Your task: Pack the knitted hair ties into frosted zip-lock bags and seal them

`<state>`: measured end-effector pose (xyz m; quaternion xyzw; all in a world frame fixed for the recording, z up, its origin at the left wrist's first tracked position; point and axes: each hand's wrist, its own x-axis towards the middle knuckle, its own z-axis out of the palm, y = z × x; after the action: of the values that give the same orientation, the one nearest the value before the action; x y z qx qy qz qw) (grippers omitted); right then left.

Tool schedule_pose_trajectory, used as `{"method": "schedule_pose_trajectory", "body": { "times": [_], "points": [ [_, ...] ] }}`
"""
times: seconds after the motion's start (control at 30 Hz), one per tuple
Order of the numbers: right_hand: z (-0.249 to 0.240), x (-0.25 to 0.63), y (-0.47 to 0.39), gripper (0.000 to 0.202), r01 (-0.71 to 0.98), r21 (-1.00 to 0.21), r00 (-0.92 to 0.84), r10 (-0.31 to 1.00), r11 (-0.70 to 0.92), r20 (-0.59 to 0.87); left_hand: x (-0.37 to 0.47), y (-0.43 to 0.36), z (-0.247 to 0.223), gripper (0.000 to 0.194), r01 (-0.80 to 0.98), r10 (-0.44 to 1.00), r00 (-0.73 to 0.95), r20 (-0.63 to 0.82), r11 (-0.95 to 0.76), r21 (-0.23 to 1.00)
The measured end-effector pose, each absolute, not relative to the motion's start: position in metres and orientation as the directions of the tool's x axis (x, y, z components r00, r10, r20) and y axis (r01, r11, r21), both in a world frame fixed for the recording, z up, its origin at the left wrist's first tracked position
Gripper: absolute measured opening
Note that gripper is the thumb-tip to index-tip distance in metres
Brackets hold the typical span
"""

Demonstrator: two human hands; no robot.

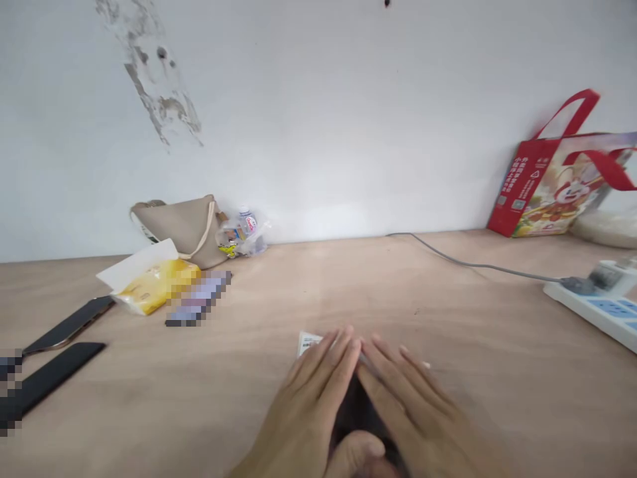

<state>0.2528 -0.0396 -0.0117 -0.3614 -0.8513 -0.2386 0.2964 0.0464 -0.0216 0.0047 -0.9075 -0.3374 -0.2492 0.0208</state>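
Both hands lie side by side at the bottom middle of the view, fingers stretched out and fingertips almost meeting. My left hand [313,392] rests flat over a dark thing [355,405] whose kind I cannot make out. My right hand [413,398] lies flat on the other side of it, slightly blurred. A white printed corner [307,342], like a label or paper, sticks out past the left fingertips. Most of what is under the hands is hidden.
On the wooden table [318,285], a yellow tissue pack [159,285], phones [70,325], a beige bag [184,229] and a plastic-wrapped bottle [246,229] stand left. At right are a red shopping bag [527,179], a power strip [597,312] and its grey cable [462,262].
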Motion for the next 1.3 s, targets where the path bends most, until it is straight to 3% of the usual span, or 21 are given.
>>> {"method": "schedule_pose_trajectory", "body": {
  "times": [0.2, 0.37, 0.53, 0.73, 0.9, 1.13, 1.3],
  "points": [
    [-0.045, 0.234, -0.030, 0.069, 0.802, 0.113, -0.516, 0.586, 0.586, 0.625, 0.052, 0.002, -0.030, 0.085, 0.598, 0.577, 0.734, 0.358, -0.799, 0.060],
    [-0.052, 0.243, -0.040, 0.085, 0.802, 0.035, -0.529, 0.681, 0.597, 0.507, 0.056, -0.004, -0.037, 0.082, 0.635, 0.635, 0.706, 0.314, -0.763, 0.118],
    [-0.053, 0.245, -0.044, 0.084, 0.820, -0.100, -0.469, 0.761, 0.564, 0.448, 0.063, -0.005, -0.029, 0.077, 0.677, 0.706, 0.687, 0.171, -0.707, 0.201],
    [-0.057, 0.248, -0.045, 0.087, 0.839, -0.160, -0.434, 0.817, 0.520, 0.381, 0.065, -0.005, -0.027, 0.076, 0.712, 0.749, 0.638, 0.180, -0.662, 0.233],
    [-0.058, 0.251, -0.042, 0.088, 0.853, -0.202, -0.404, 0.854, 0.481, 0.328, 0.066, 0.001, -0.020, 0.078, 0.735, 0.770, 0.633, 0.077, -0.630, 0.250],
    [-0.057, 0.259, -0.036, 0.092, 0.841, -0.174, -0.437, 0.833, 0.512, 0.340, 0.058, 0.011, -0.015, 0.085, 0.682, 0.715, 0.690, 0.115, -0.695, 0.228],
    [-0.041, 0.262, -0.025, 0.102, 0.778, -0.013, -0.544, 0.683, 0.628, 0.487, 0.051, 0.016, -0.010, 0.084, 0.636, 0.669, 0.712, 0.215, -0.743, 0.208]
  ]
}}
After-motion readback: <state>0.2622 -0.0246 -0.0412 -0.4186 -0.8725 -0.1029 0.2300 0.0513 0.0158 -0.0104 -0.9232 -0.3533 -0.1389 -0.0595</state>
